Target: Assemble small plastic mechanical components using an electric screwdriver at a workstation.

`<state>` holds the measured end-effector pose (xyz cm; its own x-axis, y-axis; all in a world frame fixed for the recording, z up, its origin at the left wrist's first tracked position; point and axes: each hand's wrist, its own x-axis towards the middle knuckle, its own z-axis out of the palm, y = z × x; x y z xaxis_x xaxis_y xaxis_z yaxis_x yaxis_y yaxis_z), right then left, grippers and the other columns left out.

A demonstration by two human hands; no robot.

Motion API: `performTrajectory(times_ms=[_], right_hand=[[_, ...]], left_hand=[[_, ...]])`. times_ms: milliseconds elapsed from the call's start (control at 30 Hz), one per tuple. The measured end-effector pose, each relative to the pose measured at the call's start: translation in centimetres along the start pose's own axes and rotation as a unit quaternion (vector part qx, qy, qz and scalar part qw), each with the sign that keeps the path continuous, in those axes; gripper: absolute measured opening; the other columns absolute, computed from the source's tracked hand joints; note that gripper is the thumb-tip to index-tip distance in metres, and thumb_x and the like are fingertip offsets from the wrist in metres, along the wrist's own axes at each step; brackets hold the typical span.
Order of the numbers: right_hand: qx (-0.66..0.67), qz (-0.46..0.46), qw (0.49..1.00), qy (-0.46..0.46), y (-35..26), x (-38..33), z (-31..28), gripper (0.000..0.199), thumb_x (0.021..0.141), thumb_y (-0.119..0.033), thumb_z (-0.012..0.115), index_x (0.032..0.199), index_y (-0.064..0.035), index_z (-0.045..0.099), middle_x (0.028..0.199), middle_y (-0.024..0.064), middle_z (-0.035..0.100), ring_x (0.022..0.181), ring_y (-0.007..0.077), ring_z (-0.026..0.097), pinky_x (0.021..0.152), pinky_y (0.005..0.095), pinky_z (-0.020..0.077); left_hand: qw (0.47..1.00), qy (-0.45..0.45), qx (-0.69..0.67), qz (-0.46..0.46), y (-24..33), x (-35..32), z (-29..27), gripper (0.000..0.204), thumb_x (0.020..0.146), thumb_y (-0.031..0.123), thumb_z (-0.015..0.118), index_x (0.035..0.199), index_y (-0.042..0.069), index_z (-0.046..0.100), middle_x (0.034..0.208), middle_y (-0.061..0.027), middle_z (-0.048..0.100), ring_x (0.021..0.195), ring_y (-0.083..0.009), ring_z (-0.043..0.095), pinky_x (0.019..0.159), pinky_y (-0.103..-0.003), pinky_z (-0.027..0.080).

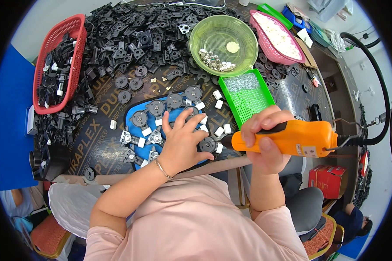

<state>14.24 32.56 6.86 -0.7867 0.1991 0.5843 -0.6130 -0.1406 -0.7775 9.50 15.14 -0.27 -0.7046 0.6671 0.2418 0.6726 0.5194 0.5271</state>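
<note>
Left hand spread flat, fingers splayed, pressing on a blue mat strewn with round black discs and small white blocks; nothing gripped. Right hand closed tight round an orange power driver, held level just right of the mat, black tip beside a disc at the mat's near edge, black hose curving off its rear. Dark brown surface printed with pale lettering, crowded almost throughout. Heaped black plastic parts across the far side, spilling left around a red basket holding more of the same. Round green bowl with silvery bits behind the mat; flat green tray just right of the mat; pink basket of pale pieces further back. Blue wall panel at left. Red box low at right, beside a grey seat. Another person partly seen at the lower right rim. Orange-cushioned chair at lower left.
</note>
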Motion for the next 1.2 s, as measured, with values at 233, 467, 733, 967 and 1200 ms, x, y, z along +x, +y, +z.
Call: performTrajectory(times_ms=[233, 467, 733, 967, 1200], right_hand=[[-0.015, 0.013, 1.000, -0.013, 1.3, -0.3, 0.5, 0.027, 0.077, -0.009, 0.069, 0.094, 0.0003, 0.050, 0.086, 0.0133, 0.053, 0.057, 0.0163, 0.053, 0.054, 0.0270, 0.0458], [0.015, 0.019, 1.000, -0.004, 1.3, 0.0, 1.1, 0.026, 0.070, 0.005, 0.065, 0.093, -0.0009, 0.054, 0.087, 0.0111, 0.055, 0.071, 0.0144, 0.055, 0.066, 0.0238, 0.0456], [0.007, 0.021, 1.000, -0.003, 1.3, -0.1, 1.1, 0.027, 0.070, 0.004, 0.066, 0.093, -0.0012, 0.054, 0.087, 0.0109, 0.055, 0.072, 0.0141, 0.055, 0.067, 0.0240, 0.0455], [-0.008, 0.025, 1.000, -0.008, 1.4, -0.1, 1.2, 0.026, 0.070, 0.004, 0.066, 0.093, -0.0023, 0.054, 0.087, 0.0102, 0.055, 0.076, 0.0147, 0.055, 0.068, 0.0246, 0.0459], [-0.063, 0.002, 0.998, -0.029, 2.7, 0.0, 1.4, 0.023, 0.074, 0.000, 0.066, 0.091, 0.0007, 0.050, 0.083, 0.0128, 0.053, 0.058, 0.0165, 0.054, 0.054, 0.0262, 0.0469]], left_hand=[[1.000, 0.006, 0.017, 0.009, 0.1, 0.2, 0.2, 0.049, 0.045, 0.040, 0.084, 0.085, 0.017, 0.070, 0.125, -0.0010, 0.052, 0.126, -0.0286, 0.035, 0.101, -0.063, 0.009], [1.000, 0.002, 0.006, 0.010, 0.0, 0.4, 0.2, 0.048, 0.044, 0.038, 0.085, 0.087, 0.021, 0.070, 0.125, 0.0005, 0.053, 0.125, -0.0281, 0.036, 0.101, -0.062, 0.010], [1.000, -0.001, 0.014, 0.014, -0.4, 0.1, 0.3, 0.047, 0.043, 0.038, 0.085, 0.085, 0.020, 0.071, 0.123, 0.0022, 0.054, 0.125, -0.0260, 0.037, 0.103, -0.058, 0.011], [1.000, -0.008, 0.022, 0.018, -0.1, 0.4, 0.2, 0.047, 0.044, 0.038, 0.084, 0.085, 0.019, 0.070, 0.123, 0.0019, 0.053, 0.125, -0.0259, 0.037, 0.103, -0.058, 0.012], [1.000, -0.020, 0.009, 0.003, -0.3, 0.6, 0.4, 0.040, 0.047, 0.037, 0.084, 0.077, 0.014, 0.070, 0.125, -0.0006, 0.053, 0.127, -0.0276, 0.035, 0.103, -0.060, 0.012]])
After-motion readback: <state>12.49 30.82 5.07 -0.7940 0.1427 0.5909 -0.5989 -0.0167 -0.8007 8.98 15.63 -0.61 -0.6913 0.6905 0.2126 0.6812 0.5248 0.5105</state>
